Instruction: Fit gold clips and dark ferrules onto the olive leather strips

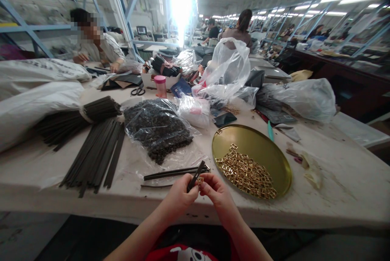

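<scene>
Near the table's front edge my left hand (182, 191) is closed around a dark strap (198, 171), whose end points up and away from me. Close against it, my right hand (215, 190) pinches a small gold buckle (200, 180) between thumb and fingertips. Strap and buckle are side by side; whether the strap passes through the buckle I cannot make out. Just beyond my hands, several finished-looking dark straps (170, 173) lie on clear plastic. To the right, a round gold tray (283, 167) bears a heap of gold rectangular buckles (243, 171).
Flat dark strips (91, 155) and a tied bundle (82, 116) lie left. A clear bag of small black pieces (158, 125) sits in the middle. Behind are a phone (225, 119), a pink-lidded jar (160, 86), scissors (137, 90) and plastic bags (225, 70). A co-worker (100, 47) sits across, left.
</scene>
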The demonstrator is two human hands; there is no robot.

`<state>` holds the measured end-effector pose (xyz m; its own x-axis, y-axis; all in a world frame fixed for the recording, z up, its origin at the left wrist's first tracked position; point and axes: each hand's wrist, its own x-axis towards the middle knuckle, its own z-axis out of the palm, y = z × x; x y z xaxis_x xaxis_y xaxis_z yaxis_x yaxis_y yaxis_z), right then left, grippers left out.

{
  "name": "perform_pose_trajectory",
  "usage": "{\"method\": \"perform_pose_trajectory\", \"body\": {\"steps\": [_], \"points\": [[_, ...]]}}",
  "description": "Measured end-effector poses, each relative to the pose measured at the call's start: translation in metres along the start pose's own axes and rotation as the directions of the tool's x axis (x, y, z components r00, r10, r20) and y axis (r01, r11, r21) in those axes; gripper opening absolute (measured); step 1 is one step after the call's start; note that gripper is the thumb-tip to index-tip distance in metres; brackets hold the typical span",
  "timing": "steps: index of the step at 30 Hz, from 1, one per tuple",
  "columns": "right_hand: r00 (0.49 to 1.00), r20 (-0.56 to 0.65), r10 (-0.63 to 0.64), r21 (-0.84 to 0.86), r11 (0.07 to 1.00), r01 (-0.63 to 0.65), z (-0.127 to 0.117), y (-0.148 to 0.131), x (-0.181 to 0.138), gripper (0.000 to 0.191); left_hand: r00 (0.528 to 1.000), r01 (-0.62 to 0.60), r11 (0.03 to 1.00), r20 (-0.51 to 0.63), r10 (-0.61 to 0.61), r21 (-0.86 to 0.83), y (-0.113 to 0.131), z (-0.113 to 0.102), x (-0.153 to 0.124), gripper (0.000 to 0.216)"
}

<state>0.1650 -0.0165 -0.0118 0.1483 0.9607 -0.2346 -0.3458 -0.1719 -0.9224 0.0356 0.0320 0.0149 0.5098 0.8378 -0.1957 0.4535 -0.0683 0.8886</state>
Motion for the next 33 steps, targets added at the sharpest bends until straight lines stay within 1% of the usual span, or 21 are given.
{"method": "perform_pose_trajectory", "body": {"steps": [2, 4, 7, 9, 14, 17, 21, 25, 28, 31, 33], "points": [[1.0, 0.016, -0.013, -0.02, 1.0, 0.013, 0.0, 0.0, -0.001, 0.029, 1.0, -0.021, 1.0, -0.012, 0.021, 0.012, 0.001, 0.0, -0.001, 0.01], [0.999, 0.038, 0.011, -0.017, 1.0, -0.01, 0.0, 0.002, -0.002, 0.032, 0.999, -0.033, 0.999, -0.021, 0.033, 0.022, 0.001, 0.001, -0.002, 0.01], [0.987, 0.101, 0.123, 0.086, 0.988, -0.132, -0.002, 0.006, -0.001, 0.039, 0.999, -0.038, 0.997, -0.021, 0.039, 0.062, -0.001, 0.002, -0.003, 0.01], [0.976, 0.124, 0.18, 0.187, 0.961, -0.202, -0.004, 0.007, 0.0, 0.038, 0.999, -0.05, 0.994, 0.004, 0.05, 0.097, -0.003, 0.003, -0.005, 0.01], [0.956, 0.136, 0.258, 0.328, 0.899, -0.289, -0.004, -0.003, 0.001, 0.029, 0.994, -0.108, 0.965, 0.046, 0.1, 0.238, -0.001, 0.001, -0.008, 0.01], [0.946, 0.145, 0.289, 0.346, 0.881, -0.322, -0.004, -0.009, 0.001, 0.027, 0.991, -0.123, 0.959, 0.078, 0.106, 0.257, -0.001, 0.0, -0.007, 0.012], [0.95, 0.132, 0.284, 0.297, 0.903, -0.311, -0.006, -0.009, 0.0, 0.025, 0.994, -0.088, 0.97, 0.084, 0.071, 0.226, -0.005, -0.001, -0.005, 0.01], [0.952, 0.13, 0.278, 0.302, 0.903, -0.305, -0.009, -0.004, 0.001, 0.026, 0.994, -0.079, 0.982, 0.088, 0.064, 0.174, -0.006, -0.001, -0.005, 0.01], [0.954, 0.117, 0.275, 0.273, 0.915, -0.297, -0.009, -0.002, 0.0, 0.027, 0.996, -0.055, 0.995, 0.078, 0.048, 0.087, -0.003, -0.002, -0.004, 0.013], [0.975, 0.061, 0.215, 0.16, 0.962, -0.223, -0.008, -0.002, -0.001, 0.027, 1.0, -0.001, 0.999, 0.021, 0.002, -0.042, -0.003, -0.004, -0.003, 0.02], [0.99, 0.026, 0.14, 0.054, 0.989, -0.141, -0.006, -0.002, -0.003, 0.027, 0.999, 0.039, 0.996, 0.023, -0.038, -0.076, -0.004, -0.005, -0.001, 0.024]]}}
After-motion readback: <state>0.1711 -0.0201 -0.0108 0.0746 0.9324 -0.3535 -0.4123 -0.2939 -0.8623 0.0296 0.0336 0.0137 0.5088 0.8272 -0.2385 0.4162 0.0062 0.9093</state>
